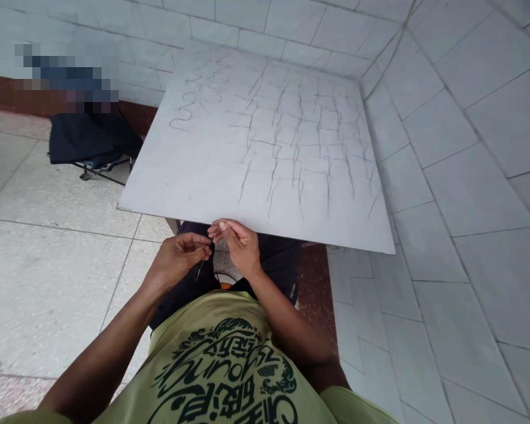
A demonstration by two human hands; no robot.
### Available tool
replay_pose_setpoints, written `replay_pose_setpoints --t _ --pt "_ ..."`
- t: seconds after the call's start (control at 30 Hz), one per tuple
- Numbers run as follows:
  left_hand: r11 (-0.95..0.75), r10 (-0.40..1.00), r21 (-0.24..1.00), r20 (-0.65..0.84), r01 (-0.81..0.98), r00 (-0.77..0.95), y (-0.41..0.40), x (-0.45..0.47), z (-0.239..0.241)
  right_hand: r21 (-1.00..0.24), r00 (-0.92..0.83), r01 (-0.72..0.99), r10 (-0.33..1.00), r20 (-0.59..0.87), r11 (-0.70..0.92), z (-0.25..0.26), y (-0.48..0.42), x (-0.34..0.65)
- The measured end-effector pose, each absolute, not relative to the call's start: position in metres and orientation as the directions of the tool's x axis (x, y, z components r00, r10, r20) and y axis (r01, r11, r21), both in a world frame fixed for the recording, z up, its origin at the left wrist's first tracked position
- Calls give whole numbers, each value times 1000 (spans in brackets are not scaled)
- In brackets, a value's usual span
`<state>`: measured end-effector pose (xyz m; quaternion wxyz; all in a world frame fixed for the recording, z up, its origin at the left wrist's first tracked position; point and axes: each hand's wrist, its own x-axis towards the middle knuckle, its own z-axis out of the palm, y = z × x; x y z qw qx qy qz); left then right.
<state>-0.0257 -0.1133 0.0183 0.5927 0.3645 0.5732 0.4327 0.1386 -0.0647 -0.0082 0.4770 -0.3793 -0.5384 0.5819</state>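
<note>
Close together at the near edge of the white table (148,194), both my hands are over my lap. My left hand (181,256) pinches a thin dark strand (198,271), whose loose end hangs below the fingers. My right hand (241,244) has its fingertips closed at the strand's upper part. The strand is too small to tell whether it is thread or wire. Similar dark strands (298,132) lie across the tabletop in rough rows and crossing lines. A few curlier strands (185,109) lie at the far left of the top.
White tiled walls (459,147) border the table at the back and right. A cable (391,59) runs down the corner. To the left, dark cloth (92,138) rests on a low folding frame, beneath a blurred patch. The floor (57,259) is pale speckled tile.
</note>
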Motion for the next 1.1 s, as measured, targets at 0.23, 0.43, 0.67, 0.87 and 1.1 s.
replay_pose_setpoints --t 0.23,0.43,0.67,0.87,1.1 --pt "343 934 938 -346 -51 -91 -113 -23 13 -985 -243 -170 970 11 -31 -9 -69 140" --pt "280 953 960 -281 -25 -115 -107 -19 6 -997 -256 -62 965 60 45 -3 -77 144" --pt "231 955 973 -221 27 -199 -112 -11 15 -991 -178 -58 976 126 117 1 -83 147" --pt "89 941 957 11 277 -339 -127 -3 32 -944 -159 -329 986 43 -12 -3 -77 145" --pt "96 923 981 -24 169 -385 -126 4 34 -928 -128 -372 991 49 -2 -6 -77 144"
